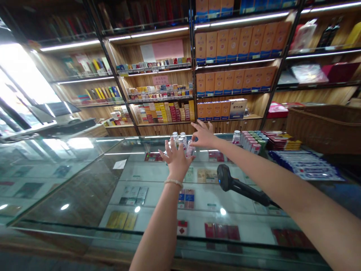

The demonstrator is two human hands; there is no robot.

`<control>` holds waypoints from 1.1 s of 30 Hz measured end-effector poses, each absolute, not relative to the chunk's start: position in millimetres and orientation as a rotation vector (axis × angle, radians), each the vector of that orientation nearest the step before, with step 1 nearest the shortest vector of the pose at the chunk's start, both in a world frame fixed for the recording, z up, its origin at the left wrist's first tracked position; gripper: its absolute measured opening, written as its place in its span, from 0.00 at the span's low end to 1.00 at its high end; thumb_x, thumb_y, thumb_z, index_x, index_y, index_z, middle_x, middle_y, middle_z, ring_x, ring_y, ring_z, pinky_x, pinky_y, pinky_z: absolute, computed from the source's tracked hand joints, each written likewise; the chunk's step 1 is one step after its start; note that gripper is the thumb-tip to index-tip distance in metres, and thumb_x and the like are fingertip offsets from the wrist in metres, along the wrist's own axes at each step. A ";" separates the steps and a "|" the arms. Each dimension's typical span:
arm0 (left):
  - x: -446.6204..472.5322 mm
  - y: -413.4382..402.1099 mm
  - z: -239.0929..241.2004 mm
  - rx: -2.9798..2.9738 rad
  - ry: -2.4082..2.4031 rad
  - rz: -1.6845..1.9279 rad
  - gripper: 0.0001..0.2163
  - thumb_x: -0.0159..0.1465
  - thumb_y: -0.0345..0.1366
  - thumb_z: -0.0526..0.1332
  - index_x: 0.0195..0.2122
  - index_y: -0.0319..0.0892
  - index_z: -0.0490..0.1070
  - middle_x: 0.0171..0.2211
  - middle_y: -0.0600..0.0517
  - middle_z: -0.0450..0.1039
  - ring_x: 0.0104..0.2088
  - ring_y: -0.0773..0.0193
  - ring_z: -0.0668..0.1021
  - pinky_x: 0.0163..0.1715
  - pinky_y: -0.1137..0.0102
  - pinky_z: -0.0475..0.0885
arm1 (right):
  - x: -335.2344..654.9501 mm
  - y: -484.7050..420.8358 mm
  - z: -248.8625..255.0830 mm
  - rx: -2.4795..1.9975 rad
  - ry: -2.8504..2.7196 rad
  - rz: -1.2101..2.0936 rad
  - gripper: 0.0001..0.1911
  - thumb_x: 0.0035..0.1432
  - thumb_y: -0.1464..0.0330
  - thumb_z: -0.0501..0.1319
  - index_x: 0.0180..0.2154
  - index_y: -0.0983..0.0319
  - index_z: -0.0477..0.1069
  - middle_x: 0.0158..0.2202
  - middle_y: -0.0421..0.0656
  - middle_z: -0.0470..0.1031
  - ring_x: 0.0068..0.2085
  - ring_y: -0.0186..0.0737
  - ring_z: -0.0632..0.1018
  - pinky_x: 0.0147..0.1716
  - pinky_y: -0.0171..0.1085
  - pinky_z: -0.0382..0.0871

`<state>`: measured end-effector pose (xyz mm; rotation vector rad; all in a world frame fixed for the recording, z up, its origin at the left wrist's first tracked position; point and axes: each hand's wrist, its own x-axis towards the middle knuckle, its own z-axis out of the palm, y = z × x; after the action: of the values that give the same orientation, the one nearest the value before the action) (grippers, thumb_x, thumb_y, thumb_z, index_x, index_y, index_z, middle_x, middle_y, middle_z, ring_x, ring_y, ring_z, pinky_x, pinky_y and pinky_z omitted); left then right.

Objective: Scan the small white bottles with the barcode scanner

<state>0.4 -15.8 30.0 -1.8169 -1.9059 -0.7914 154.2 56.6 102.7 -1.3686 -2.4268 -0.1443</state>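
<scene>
On the far part of the glass counter, several small clear bottles with whitish caps stand close together. My right hand reaches in from the right, thumb and index finger closed at the top of the nearest small bottle; its other fingers are lifted. Fingers spread, my left hand is held in front of the group and partly hides it. Whether the left hand touches any bottle I cannot tell. A beaded bracelet is round my left wrist.
A black barcode scanner sits on the counter below my right forearm. To the right are another small bottle, rows of small tubes, blue-and-white packets and a wicker basket. Shelves of orange boxes line the back.
</scene>
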 end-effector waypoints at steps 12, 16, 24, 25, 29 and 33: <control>35.4 -30.3 32.8 -1.896 -1.727 -1.036 0.29 0.60 0.62 0.64 0.52 0.45 0.73 0.74 0.38 0.49 0.74 0.40 0.51 0.69 0.37 0.41 | 203.4 25.5 139.4 -1.527 -2.197 -0.150 0.26 0.61 0.46 0.61 0.35 0.60 0.83 0.73 0.50 0.55 0.73 0.68 0.44 0.64 0.73 0.29; 40.3 -29.6 31.2 -1.916 -1.651 -1.135 0.23 0.61 0.59 0.66 0.47 0.46 0.75 0.73 0.40 0.54 0.73 0.40 0.54 0.69 0.38 0.40 | 212.4 14.8 133.4 -1.545 -2.138 -0.192 0.25 0.63 0.47 0.60 0.34 0.60 0.83 0.73 0.50 0.57 0.73 0.66 0.46 0.64 0.73 0.30; 42.0 -22.9 24.2 -1.868 -1.407 -1.317 0.19 0.59 0.54 0.69 0.45 0.48 0.77 0.70 0.42 0.62 0.70 0.39 0.60 0.69 0.40 0.39 | 229.7 -0.4 121.9 -1.581 -2.030 -0.180 0.25 0.64 0.46 0.58 0.34 0.58 0.83 0.72 0.49 0.59 0.74 0.60 0.48 0.66 0.69 0.34; 42.1 -23.1 24.0 -1.869 -1.383 -1.312 0.18 0.60 0.53 0.68 0.46 0.48 0.77 0.69 0.42 0.62 0.70 0.40 0.60 0.69 0.41 0.39 | 231.9 -2.2 120.1 -1.590 -2.031 -0.164 0.25 0.64 0.47 0.58 0.35 0.58 0.83 0.72 0.49 0.59 0.74 0.60 0.48 0.66 0.68 0.35; 42.3 -24.4 23.8 -1.879 -1.294 -1.263 0.16 0.61 0.51 0.68 0.47 0.51 0.77 0.69 0.45 0.63 0.70 0.42 0.61 0.69 0.42 0.38 | 239.0 -9.1 109.7 -1.659 -2.026 -0.137 0.22 0.68 0.52 0.56 0.39 0.59 0.83 0.74 0.49 0.54 0.75 0.55 0.47 0.68 0.65 0.37; 42.4 -23.9 23.7 -1.915 -1.248 -1.209 0.17 0.61 0.50 0.69 0.48 0.52 0.77 0.69 0.46 0.63 0.69 0.41 0.61 0.68 0.43 0.39 | 245.4 -14.5 103.5 -1.736 -2.057 -0.110 0.23 0.70 0.54 0.52 0.43 0.59 0.82 0.75 0.50 0.51 0.75 0.54 0.46 0.69 0.64 0.38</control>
<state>42.4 -23.9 23.7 -1.9149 -1.2480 -1.2092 245.4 -14.5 103.5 -1.7365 -2.0573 -0.1097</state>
